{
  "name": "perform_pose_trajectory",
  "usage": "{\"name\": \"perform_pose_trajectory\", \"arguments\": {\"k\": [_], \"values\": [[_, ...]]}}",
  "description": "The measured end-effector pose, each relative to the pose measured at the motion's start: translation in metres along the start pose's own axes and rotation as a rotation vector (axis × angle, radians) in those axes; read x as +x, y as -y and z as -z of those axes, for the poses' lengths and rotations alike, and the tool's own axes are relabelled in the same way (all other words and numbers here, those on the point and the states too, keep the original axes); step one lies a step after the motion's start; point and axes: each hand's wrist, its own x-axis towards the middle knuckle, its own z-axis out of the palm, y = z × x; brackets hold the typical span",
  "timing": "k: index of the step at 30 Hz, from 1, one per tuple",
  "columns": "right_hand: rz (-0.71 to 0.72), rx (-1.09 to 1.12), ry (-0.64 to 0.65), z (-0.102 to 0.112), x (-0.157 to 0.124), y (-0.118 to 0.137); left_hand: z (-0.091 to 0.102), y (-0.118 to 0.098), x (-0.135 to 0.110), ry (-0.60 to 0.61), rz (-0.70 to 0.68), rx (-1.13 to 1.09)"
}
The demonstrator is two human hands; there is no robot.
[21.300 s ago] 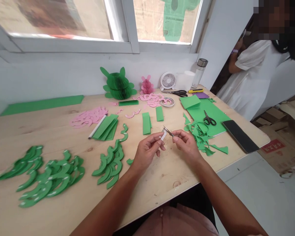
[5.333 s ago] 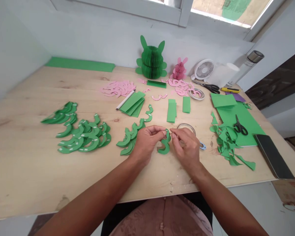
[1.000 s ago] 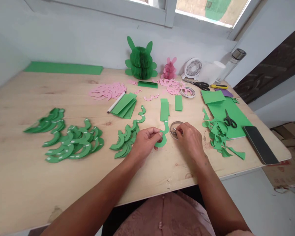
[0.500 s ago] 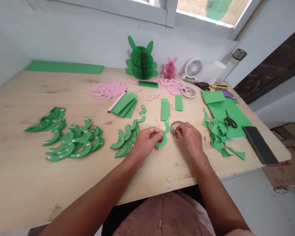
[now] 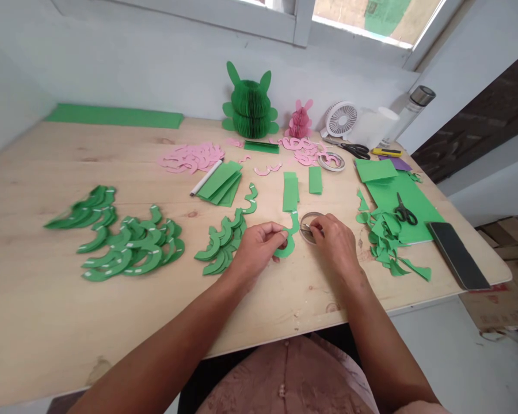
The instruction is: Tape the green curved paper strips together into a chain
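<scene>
My left hand (image 5: 256, 250) pinches a curved green paper cut-out (image 5: 288, 236) that lies on the wooden table (image 5: 250, 322) in front of me. My right hand (image 5: 334, 244) has its fingers closed at a clear tape roll (image 5: 307, 223) just right of the cut-out; something thin and metallic shows at the fingertips, too small to name. A pile of similar green cut-outs (image 5: 220, 244) lies left of my left hand.
More green cut-outs (image 5: 125, 247) spread at the left. Pink cut-outs (image 5: 190, 156), folded green strips (image 5: 290, 191), green scraps (image 5: 386, 238), scissors (image 5: 403, 210) on green paper, a phone (image 5: 457, 253), another tape roll (image 5: 330, 161), honeycomb paper figures (image 5: 250, 103), a small fan (image 5: 340, 118) and a bottle (image 5: 408, 112) sit farther off.
Almost nothing has moved in the last second; my hands stay at the cut-out and tape roll. Five seconds ago both hands pinched the cut-out together.
</scene>
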Motion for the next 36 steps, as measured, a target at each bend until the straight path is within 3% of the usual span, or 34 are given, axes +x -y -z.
{"name": "perform_pose_trajectory", "arguments": {"k": [15,27,36], "values": [[0.006,0.179,0.049,-0.001,0.01,-0.015,0.001,-0.001,-0.001,-0.007,0.005,-0.016],[0.035,0.17,0.149,0.007,0.02,-0.017,0.002,-0.003,-0.003,-0.003,-0.008,-0.027],[0.001,0.168,0.039,-0.002,0.013,-0.017,0.002,-0.002,-0.003,-0.017,-0.007,-0.036]]}}
